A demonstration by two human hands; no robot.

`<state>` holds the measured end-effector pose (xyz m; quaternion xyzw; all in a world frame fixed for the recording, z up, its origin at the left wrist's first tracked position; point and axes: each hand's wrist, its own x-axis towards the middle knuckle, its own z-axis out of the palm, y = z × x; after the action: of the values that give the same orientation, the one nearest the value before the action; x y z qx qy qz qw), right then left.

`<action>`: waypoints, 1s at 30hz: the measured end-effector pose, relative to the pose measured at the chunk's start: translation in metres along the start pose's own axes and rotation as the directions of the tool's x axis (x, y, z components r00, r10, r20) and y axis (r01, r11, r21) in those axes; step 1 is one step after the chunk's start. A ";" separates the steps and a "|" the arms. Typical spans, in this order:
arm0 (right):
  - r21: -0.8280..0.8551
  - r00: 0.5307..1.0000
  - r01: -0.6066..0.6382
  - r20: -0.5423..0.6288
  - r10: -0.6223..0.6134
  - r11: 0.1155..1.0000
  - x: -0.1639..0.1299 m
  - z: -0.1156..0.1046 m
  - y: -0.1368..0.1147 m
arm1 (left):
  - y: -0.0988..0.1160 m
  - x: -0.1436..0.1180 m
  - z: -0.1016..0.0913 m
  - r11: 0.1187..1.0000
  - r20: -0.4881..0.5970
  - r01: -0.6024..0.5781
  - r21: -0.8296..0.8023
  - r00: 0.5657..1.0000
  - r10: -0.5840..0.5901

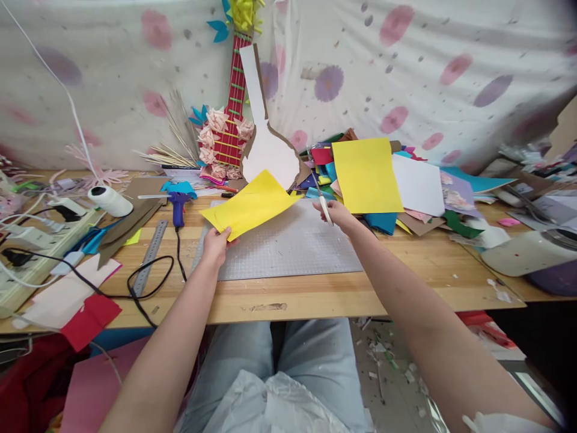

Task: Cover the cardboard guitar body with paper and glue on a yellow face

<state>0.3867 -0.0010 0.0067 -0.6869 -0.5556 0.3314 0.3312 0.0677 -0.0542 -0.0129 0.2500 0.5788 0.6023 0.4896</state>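
Two hands are seen over a wooden table [406,264]. The left hand [215,245] is closed on the near corner of a yellow sheet [250,204], thumb on top, so that the sheet is held tilted just above a grey gridded mat [293,246]. The right hand [336,214] is clamped on one thin white-handled tool [323,210]; its kind cannot be told. The two hands are kept apart, the sheet's right corner lying near the tool.

A second yellow sheet [366,174], flat and rectangular, is laid on a heap of coloured scraps [383,204] behind the right hand; one white sheet [419,186] is set just beside it. Two guitar shapes are leaned against a flowered cloth [406,66]: one red guitar [232,102] trimmed with pink paper flowers, and one white cardboard cut-out [265,144] with brown edges in front of it.

To the left, one blue glue gun [179,201] with a black cord, one steel ruler [151,255], one white thread spool [110,200] and a bundle of pale sticks [174,144] are found. One red scrap [90,319] is overhung at the table's near edge.
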 end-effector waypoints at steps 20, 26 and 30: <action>0.060 0.557 -0.476 0.792 0.248 0.877 -0.028 -0.012 -0.013 | -0.053 -0.009 0.038 0.964 -0.082 -0.174 0.201 0.978 0.193; -0.038 0.509 -0.478 0.802 0.312 0.878 -0.035 -0.020 -0.019 | -0.051 -0.013 0.042 0.972 -0.103 -0.146 0.184 0.981 0.166; -0.019 0.521 -0.499 0.793 0.318 0.866 -0.029 -0.009 -0.023 | -0.044 -0.020 0.043 0.988 -0.009 -0.114 0.104 0.993 0.116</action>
<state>0.3769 -0.0265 0.0329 -0.5483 -0.4258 0.7185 0.0428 0.1261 -0.0593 -0.0405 0.3035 0.5974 0.6007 0.4361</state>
